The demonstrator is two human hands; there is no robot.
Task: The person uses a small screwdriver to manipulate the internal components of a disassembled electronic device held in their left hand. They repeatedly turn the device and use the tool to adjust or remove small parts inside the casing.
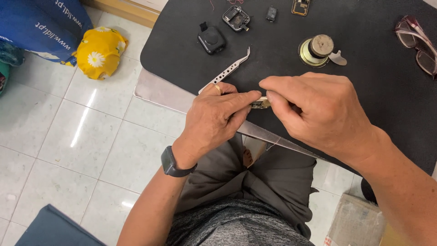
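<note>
Both hands meet at the near edge of the black mat-covered tabletop: left hand and right hand pinch a small gold-coloured metal part between fingertips. Silver curved-tip tweezers lie just behind the left hand; a black square watch body and round brass cylinder sit farther back.

A black mat is covering the metal counter. Lying on the mat are curved tweezers, a black watch body, an opened watch case, a small round brass-and-grey part and red-framed glasses.
</note>
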